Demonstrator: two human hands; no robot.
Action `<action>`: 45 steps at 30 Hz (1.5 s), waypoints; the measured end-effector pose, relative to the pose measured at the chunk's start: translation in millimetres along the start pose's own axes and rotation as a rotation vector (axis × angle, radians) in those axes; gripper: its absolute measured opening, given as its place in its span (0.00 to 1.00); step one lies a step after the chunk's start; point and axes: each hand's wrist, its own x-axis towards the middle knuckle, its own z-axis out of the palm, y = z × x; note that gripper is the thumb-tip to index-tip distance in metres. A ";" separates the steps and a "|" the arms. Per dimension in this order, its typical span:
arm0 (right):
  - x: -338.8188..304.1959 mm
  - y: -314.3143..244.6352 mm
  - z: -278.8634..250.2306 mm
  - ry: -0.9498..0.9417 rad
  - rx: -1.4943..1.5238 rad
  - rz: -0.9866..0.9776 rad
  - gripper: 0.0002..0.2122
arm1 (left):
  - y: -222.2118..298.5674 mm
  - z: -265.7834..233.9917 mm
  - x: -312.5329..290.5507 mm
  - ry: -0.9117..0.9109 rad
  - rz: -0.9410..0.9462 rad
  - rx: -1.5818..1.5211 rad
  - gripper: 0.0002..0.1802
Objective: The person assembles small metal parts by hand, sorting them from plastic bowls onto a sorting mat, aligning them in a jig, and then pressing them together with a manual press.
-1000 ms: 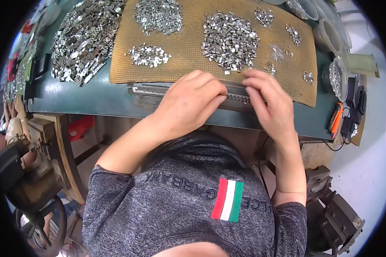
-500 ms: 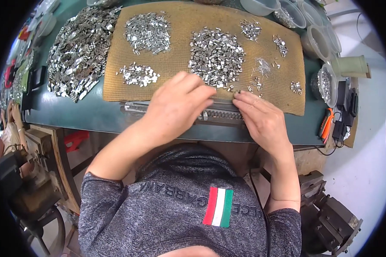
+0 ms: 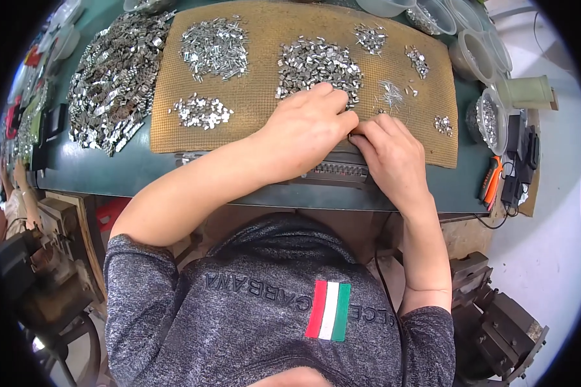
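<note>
My left hand [image 3: 308, 132] is closed in a pinch, its fingertips meeting those of my right hand [image 3: 396, 155] at the near edge of a tan textured mat [image 3: 258, 97]. My right thumb and fingers are pressed together too. A tiny dark piece shows between the two hands, too small to name. Just below them lies a long metal strip-shaped fixture [image 3: 336, 170] with a toothed row, partly covered by my left hand and wrist. Beyond my left hand is a pile of small silvery metal pieces [image 3: 317, 64], its near part hidden.
Metal pins [image 3: 214, 48], flat bits [image 3: 202, 111] and smaller piles lie on the mat. A heap of linked metal bands [image 3: 116, 80] sits left. Plastic tubs [image 3: 472, 59] line the right, near orange-handled pliers [image 3: 491, 182]. Another person's hand [image 3: 20, 177] shows far left.
My left hand has moved right and slightly away from me, up to the right fingertips. My right hand has shifted slightly away from me, and its fingers have drawn together.
</note>
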 end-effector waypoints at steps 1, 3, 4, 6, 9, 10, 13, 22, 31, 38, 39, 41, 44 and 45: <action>-0.5 1.1 0.2 -0.003 -0.006 -0.011 0.05 | 0.2 0.8 0.7 0.001 -0.007 -0.005 0.09; -2.1 3.4 -1.4 0.017 0.019 -0.030 0.05 | 0.9 1.7 1.9 -0.002 -0.012 -0.014 0.09; -3.3 4.2 -2.9 0.036 0.043 -0.053 0.05 | 1.0 0.7 1.6 -0.005 -0.003 -0.036 0.07; -7.4 5.0 -6.2 0.033 0.083 -0.065 0.05 | -0.1 -0.5 0.1 -0.013 0.000 -0.060 0.05; -16.1 -1.3 -16.8 0.011 0.155 -0.076 0.05 | 0.6 -3.9 -3.9 -0.001 0.020 -0.053 0.06; -19.7 -3.7 -19.2 -0.005 0.186 -0.077 0.05 | 1.9 -7.1 -6.5 0.008 0.004 -0.088 0.07; -30.0 -4.6 -19.6 -0.012 0.206 -0.119 0.06 | 4.9 -16.1 -13.0 0.012 -0.036 -0.152 0.08; -31.7 -4.6 -23.2 -0.062 0.195 -0.112 0.08 | 8.1 -30.4 -37.7 0.056 -0.262 -0.412 0.09; -2.1 0.3 -0.6 -0.041 0.065 0.016 0.04 | 16.7 -34.2 -45.7 0.015 -0.276 -0.413 0.07; -10.6 1.6 -9.2 -0.030 0.124 -0.034 0.04 | 13.1 -33.1 -48.5 0.034 -0.293 -0.437 0.08; -16.0 0.2 -12.9 -0.027 0.199 -0.054 0.05 | 12.6 -32.5 -49.2 0.042 -0.286 -0.427 0.09; -24.2 -4.1 -17.1 -0.025 0.271 -0.072 0.06 | 14.8 -31.0 -48.1 0.062 -0.315 -0.445 0.09; -32.0 -9.0 -17.1 -0.014 0.202 -0.115 0.08 | 17.7 -31.3 -45.9 0.060 -0.345 -0.447 0.09; -31.2 -7.9 -17.9 -0.013 0.203 -0.117 0.08 | 17.7 -31.4 -45.4 0.040 -0.352 -0.430 0.09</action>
